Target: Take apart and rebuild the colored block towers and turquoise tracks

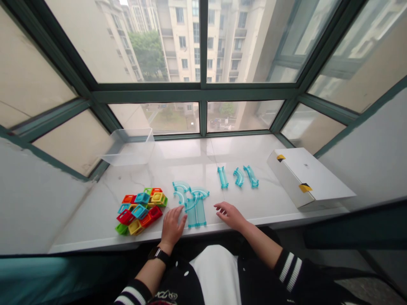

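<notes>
Turquoise tracks point(200, 215) are lying clustered near the sill's front edge, with three spare tracks point(239, 177) sitting at their 2 o'clock and blocks point(140, 210) at 9. At 8 o'clock, the left hand point(172, 223) is holding thumb and fingers apart, contact impossible to tell; towards 4, the right hand point(231, 216) is hovering empty, fingers loosely parted.

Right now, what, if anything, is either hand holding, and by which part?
Nothing: the left hand is beside blue track pieces, the right hand empty.
</notes>
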`<state>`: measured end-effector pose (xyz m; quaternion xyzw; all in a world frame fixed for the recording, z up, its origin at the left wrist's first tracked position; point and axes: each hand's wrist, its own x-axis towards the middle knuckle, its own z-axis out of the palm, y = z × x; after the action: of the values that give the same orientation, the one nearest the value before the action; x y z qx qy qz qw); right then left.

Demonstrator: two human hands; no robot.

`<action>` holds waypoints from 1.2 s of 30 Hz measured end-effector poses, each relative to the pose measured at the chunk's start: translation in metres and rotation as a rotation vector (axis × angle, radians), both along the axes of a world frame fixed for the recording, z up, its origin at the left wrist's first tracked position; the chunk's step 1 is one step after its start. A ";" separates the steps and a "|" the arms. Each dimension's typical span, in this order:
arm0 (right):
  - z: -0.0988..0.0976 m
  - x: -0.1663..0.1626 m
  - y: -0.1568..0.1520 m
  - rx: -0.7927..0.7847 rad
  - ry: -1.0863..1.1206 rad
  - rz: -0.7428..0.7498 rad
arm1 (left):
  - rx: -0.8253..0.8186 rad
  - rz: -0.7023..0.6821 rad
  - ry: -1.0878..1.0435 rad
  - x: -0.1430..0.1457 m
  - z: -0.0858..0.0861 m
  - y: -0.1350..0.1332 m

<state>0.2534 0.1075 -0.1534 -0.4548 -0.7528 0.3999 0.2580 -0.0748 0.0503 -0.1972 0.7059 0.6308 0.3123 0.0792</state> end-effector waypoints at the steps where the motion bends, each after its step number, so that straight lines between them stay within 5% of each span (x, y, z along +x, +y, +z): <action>1: 0.001 -0.008 -0.002 -0.007 -0.001 0.042 | -0.007 -0.012 -0.018 0.000 0.001 0.000; 11: -0.006 -0.020 -0.012 -0.052 -0.026 0.108 | -0.088 -0.029 -0.200 0.011 0.015 0.012; 18: -0.007 -0.007 -0.018 -0.103 -0.013 0.041 | -0.221 0.100 -0.561 0.007 0.015 0.017; 28: -0.009 -0.021 -0.022 -0.080 -0.018 0.137 | -0.384 0.234 -1.035 0.013 0.026 0.020; 36: -0.016 -0.014 -0.021 -0.124 0.020 0.087 | -0.442 0.127 -1.480 0.011 0.040 0.014</action>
<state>0.2393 0.0868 -0.1697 -0.4326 -0.7431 0.4612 0.2191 -0.0640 0.0644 -0.1569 0.2436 0.5004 0.5734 0.6012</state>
